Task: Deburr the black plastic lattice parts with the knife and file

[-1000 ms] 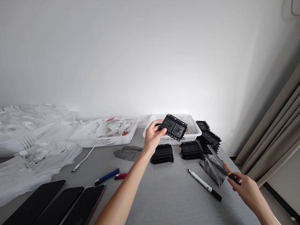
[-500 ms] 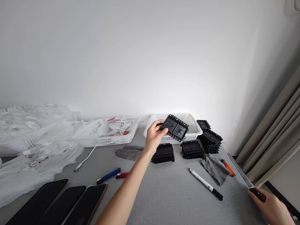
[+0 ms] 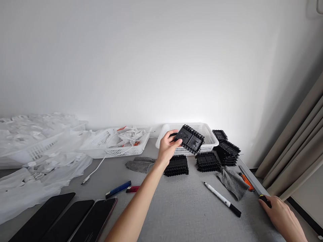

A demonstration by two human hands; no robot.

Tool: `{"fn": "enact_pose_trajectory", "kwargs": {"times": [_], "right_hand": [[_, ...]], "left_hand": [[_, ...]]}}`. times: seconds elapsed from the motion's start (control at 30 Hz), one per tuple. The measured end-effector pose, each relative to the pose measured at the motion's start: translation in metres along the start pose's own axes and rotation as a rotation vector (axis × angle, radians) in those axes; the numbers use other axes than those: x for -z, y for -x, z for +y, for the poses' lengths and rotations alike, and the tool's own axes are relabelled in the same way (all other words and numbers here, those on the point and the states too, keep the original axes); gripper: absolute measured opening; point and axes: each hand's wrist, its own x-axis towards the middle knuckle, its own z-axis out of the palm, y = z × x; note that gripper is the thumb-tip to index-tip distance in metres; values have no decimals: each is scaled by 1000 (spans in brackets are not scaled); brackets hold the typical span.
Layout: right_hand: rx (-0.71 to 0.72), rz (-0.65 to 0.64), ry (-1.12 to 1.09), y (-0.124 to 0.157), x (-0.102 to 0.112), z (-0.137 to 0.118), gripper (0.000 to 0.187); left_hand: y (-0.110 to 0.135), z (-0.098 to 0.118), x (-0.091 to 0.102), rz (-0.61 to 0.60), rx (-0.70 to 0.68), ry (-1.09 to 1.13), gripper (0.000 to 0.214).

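Black plastic, rectangular, with ribbed, toothed long edges, the panel [image 3: 191, 138] tilts in the left hand [image 3: 168, 148], thumb pressed on its face, fingers bent round its end, raised before the white lattice basket [image 3: 186, 150]. The right hand [image 3: 281, 211] is closed around the black, yellow-ended handle of a tool [image 3: 255, 185]; its long, flat grey blade runs along the right edge of the smooth grey tabletop [image 3: 181, 208]. Near the blade lie a rumpled grey cloth [image 3: 233, 183] and a slim white marker [image 3: 222, 199]. Toothed black stacks [image 3: 208, 162] stand just beside the basket.
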Motion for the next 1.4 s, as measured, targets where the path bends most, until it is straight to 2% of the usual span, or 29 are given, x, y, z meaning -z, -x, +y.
{"fn": "enact_pose_trajectory", "kwargs": {"times": [0.13,0.23,0.3,0.37,0.47,0.53,0.63,0.73,0.83,0.93,1.07,1.13,1.23,1.3,1.4], "right_hand": [[58,-5,35,-1,0,0,51],[75,91,91,-1,3,-6,53],[125,196,149,-3,5,-23,55],[223,231,188,-7,6,-50,53],[286,199,262,-18,3,-91,48],[321,146,291,-27,-2,-108,40],[374,73,287,-37,-10,-116,25],[405,32,266,-37,-10,-114,19],[391,13,231,-27,5,-118,22],[343,5,113,-13,38,-131,22],[372,1,-158,-9,91,-167,24],[420,-2,-272,-17,109,-192,24],[457,-135,-433,-37,116,-228,24],[507,-244,-560,-50,111,-249,21],[520,-239,-719,-61,104,-276,19]], "left_hand": [[0,0,0,-6,7,1,64],[-1,-1,0,-1,16,-3,65],[-1,-1,0,3,23,-2,65],[0,-2,-1,-3,33,7,64],[2,-1,-3,-27,63,9,65],[4,0,-3,-35,79,1,64],[5,2,-4,-36,86,-6,65],[4,3,-4,-31,85,-4,65],[3,3,-3,-20,75,-5,64],[2,2,-1,-9,64,-7,62],[2,-3,-4,2,45,-49,56],[5,-8,-9,-19,58,-83,52],[12,-16,-19,-66,101,-146,48],[14,-21,-23,-23,99,-163,48],[12,-29,-22,106,29,-129,57]]}}
